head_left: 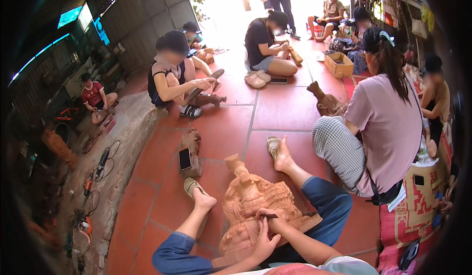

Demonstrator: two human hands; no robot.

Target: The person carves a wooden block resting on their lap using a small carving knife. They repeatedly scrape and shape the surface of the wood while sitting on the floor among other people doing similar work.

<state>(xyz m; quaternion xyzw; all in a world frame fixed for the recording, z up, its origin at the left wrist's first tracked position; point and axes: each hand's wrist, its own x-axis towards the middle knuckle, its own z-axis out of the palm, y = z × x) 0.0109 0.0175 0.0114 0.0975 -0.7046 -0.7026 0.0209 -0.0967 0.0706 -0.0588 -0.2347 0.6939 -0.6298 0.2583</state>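
A carved light-brown wooden statue (pixel 255 196) lies tilted between my bent legs, its narrow end pointing away from me. My right hand (pixel 276 224) rests on its lower middle, fingers closed around a small dark flat piece (pixel 270 216), whose kind I cannot make out. Just left of it is my left hand (pixel 264 246), its fingers stretched toward the dark piece and lying against the carving. Whether those fingertips touch the piece is unclear. Folds and fine relief cover the wood around both hands.
A phone (pixel 185 159) leans on a dark carved block (pixel 192 142) beyond my left foot. Several people sit on the red tiles over other carvings; one person in pink (pixel 383 122) is close on my right. A wooden crate (pixel 339 64), power tools (pixel 101 164) and a patterned mat (pixel 413 206) lie around.
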